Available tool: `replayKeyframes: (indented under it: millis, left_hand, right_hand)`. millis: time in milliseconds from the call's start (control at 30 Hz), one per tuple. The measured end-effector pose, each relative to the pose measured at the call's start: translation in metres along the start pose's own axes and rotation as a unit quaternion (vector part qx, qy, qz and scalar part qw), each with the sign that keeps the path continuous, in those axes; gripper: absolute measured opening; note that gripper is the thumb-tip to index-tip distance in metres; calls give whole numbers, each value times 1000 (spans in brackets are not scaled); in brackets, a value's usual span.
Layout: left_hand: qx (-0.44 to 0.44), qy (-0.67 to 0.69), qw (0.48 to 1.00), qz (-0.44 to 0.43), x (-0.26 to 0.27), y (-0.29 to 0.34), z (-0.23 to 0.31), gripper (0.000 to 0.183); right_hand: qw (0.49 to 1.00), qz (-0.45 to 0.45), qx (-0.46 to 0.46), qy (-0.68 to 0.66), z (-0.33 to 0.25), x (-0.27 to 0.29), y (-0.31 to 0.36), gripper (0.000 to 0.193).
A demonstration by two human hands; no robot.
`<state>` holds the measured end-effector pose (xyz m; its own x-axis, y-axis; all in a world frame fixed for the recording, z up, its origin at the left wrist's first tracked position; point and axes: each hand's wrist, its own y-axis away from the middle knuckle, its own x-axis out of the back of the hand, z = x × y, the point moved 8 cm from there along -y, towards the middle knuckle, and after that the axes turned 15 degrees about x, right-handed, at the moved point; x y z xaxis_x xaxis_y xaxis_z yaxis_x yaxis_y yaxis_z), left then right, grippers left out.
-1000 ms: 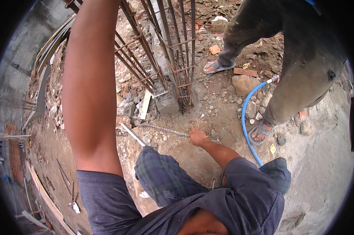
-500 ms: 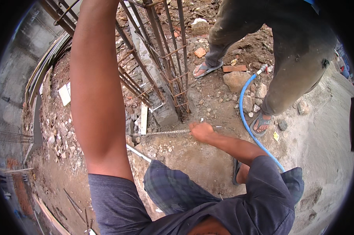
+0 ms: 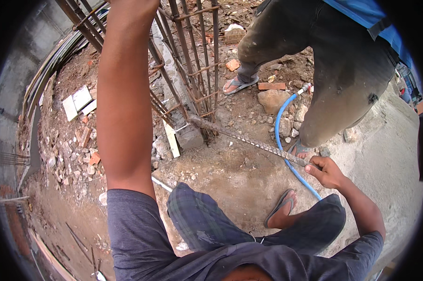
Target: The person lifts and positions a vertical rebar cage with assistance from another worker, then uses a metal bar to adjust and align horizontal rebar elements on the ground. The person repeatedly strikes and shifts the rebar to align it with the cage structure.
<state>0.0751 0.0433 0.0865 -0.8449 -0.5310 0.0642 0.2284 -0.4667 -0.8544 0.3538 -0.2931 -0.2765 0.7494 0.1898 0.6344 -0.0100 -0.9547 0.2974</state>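
My right hand [image 3: 326,172] is closed around one end of a ribbed steel rebar rod [image 3: 253,142]. Held at a slant, the rod runs up and left, its far end over the foot of a rebar column cage [image 3: 197,70]. Whether that end touches the cage, I cannot tell. My left forearm [image 3: 125,103] reaches forward beside the cage, and the hand is cut off by the upper edge. A pale wooden strip [image 3: 171,139] leans by the concrete base [image 3: 191,138] of the cage.
A person in dark trousers [image 3: 352,84] and sandals stands at the far right. Between us curves a blue hose [image 3: 279,133] near a large stone [image 3: 273,100] and a brick piece [image 3: 272,86]. Rubble and white tile pieces [image 3: 80,98] lie left; a grey wall [image 3: 10,93] stands beyond.
My right hand has swung right and nearer to me, with the rod raised from low by the cage's base to a slant. The left arm still reaches forward; the view has shifted slightly.
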Motion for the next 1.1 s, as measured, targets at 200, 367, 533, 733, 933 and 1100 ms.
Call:
replayKeyframes:
  millis: [200,367,533,733,933,1100]
  left_hand:
    - [-14,-72,994,86,1,8,-3,49]
    - [10,-124,985,120,5,5,-5,76]
    - [1,-119,986,113,-2,3,-4,69]
    - [-10,-98,990,104,2,5,2,61]
    - [16,-57,998,25,3,19,12,60]
    - [-32,-83,993,74,-2,13,11,61]
  right_hand:
    - [987,78,20,-138,6,16,-13,40]
    - [952,95,54,-286,-7,-57,-89,39]
    - [874,206,81,-432,-36,-167,-109,25]
    - [733,93,100,-666,-138,-237,-140,26]
    - [782,208,102,-579,-140,-229,-139,25]
    - [830,271,142,-467,-117,-202,-130,28]
